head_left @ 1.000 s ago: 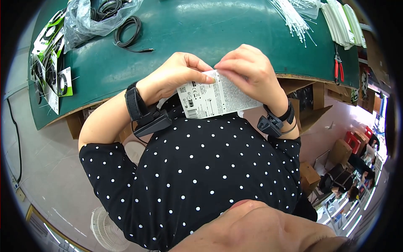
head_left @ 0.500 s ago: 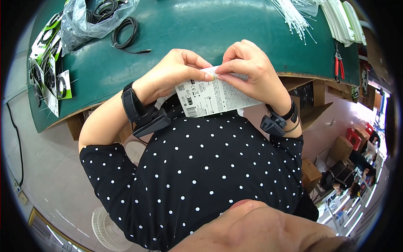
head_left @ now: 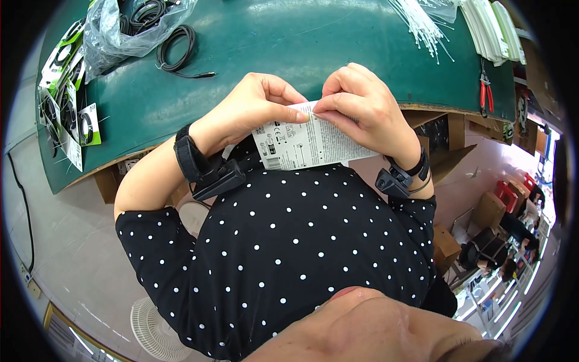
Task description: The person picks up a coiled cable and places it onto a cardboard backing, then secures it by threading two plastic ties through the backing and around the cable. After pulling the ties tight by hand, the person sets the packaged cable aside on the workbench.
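Observation:
A white printed packaging card (head_left: 295, 145) is held over my lap, just in front of the table edge. My left hand (head_left: 265, 102) grips its upper left edge between thumb and fingers. At the card's top, my right hand (head_left: 359, 105) is closed in a pinch beside the left thumb. What sits between the right fingertips is too small to make out. The card's other side is turned away from view.
On the green table (head_left: 253, 48) lie a coiled black cable (head_left: 177, 51), a clear plastic bag of cables (head_left: 114, 36), carded cables (head_left: 63, 96), white cable ties (head_left: 422, 27), stacked cards (head_left: 485, 30) and red-handled cutters (head_left: 485, 93). A fan (head_left: 154, 329) stands at lower left.
My right hand has shifted slightly down and right, its fingers curled tighter at the card's top edge. The left hand keeps its grip on the card.

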`<action>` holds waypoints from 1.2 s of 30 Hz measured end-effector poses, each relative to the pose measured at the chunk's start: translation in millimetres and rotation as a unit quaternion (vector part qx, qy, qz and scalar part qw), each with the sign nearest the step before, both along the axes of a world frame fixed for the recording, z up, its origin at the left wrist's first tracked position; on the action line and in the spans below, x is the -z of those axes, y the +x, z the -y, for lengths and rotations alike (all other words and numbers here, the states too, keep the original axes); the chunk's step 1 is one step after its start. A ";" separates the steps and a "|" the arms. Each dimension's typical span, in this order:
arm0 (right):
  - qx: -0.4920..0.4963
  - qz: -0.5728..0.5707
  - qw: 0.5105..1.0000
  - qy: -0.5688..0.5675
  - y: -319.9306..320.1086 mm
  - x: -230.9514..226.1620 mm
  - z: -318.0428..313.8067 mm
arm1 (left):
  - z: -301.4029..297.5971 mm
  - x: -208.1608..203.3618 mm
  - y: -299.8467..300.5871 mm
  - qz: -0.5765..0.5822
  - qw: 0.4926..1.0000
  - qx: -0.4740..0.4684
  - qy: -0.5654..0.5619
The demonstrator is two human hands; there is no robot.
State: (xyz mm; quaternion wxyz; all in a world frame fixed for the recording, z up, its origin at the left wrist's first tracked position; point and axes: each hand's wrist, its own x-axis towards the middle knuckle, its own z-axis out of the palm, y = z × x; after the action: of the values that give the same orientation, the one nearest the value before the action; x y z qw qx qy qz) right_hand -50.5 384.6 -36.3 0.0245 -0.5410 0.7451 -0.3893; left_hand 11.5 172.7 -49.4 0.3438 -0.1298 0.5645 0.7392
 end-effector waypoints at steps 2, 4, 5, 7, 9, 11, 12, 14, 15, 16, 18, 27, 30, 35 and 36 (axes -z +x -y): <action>0.005 -0.012 1.000 0.006 1.2 1.0 1.3 | 0.0 -0.8 -0.3 -0.002 1.000 0.000 -0.001; 0.007 -0.014 1.000 0.005 1.8 2.3 1.8 | 0.0 -1.7 -0.4 0.000 1.000 -0.001 -0.004; 0.010 -0.015 1.000 0.003 1.9 2.9 1.9 | -0.1 -1.8 -0.5 0.001 1.000 -0.001 -0.005; 0.013 -0.016 1.000 0.002 1.9 2.8 1.8 | -0.6 -0.8 -0.5 0.001 1.000 0.001 -0.006; 0.013 -0.012 1.000 0.004 2.2 2.4 1.4 | -1.1 0.6 -0.5 0.001 1.000 0.004 -0.009; 0.014 -0.009 1.000 0.005 2.4 1.0 0.8 | -0.9 1.5 -0.6 0.003 1.000 0.005 -0.006; 0.009 -0.012 1.000 0.008 2.1 -1.0 0.3 | -0.7 1.9 -0.6 0.006 1.000 0.007 -0.003; 0.000 -0.019 1.000 0.015 1.9 -3.5 -0.7 | -0.5 2.6 -0.4 0.009 1.000 0.008 0.000; 0.000 -0.019 1.000 0.015 1.9 -3.3 -1.3 | -0.4 2.9 -0.3 0.011 1.000 0.008 0.001; -0.003 -0.020 1.000 0.015 1.8 -3.0 -2.0 | -0.3 3.0 -0.2 0.013 1.000 0.007 0.002; -0.010 -0.022 1.000 0.015 1.6 -2.6 -3.3 | -0.3 3.0 -0.1 0.016 1.000 0.006 0.004; -0.025 -0.012 1.000 0.015 1.7 -3.4 -6.3 | -4.6 -0.6 -0.6 0.005 1.000 0.023 -0.009; -0.032 -0.013 0.999 0.004 1.5 -1.7 -5.7 | -6.3 -2.8 -0.6 -0.004 0.999 0.036 -0.038; -0.039 -0.005 0.999 0.000 1.8 -0.2 -5.9 | -7.2 1.7 1.1 0.002 0.999 0.020 -0.027; -0.040 -0.003 0.999 -0.001 2.3 -0.3 -5.9 | -7.0 1.7 1.2 0.004 0.999 0.021 -0.026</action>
State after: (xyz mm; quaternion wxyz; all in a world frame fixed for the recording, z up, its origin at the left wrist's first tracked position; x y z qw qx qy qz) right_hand -48.3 390.5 -36.0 0.0373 -0.5717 0.7227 -0.3867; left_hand 12.7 179.7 -51.1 0.3578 -0.1302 0.5849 0.7162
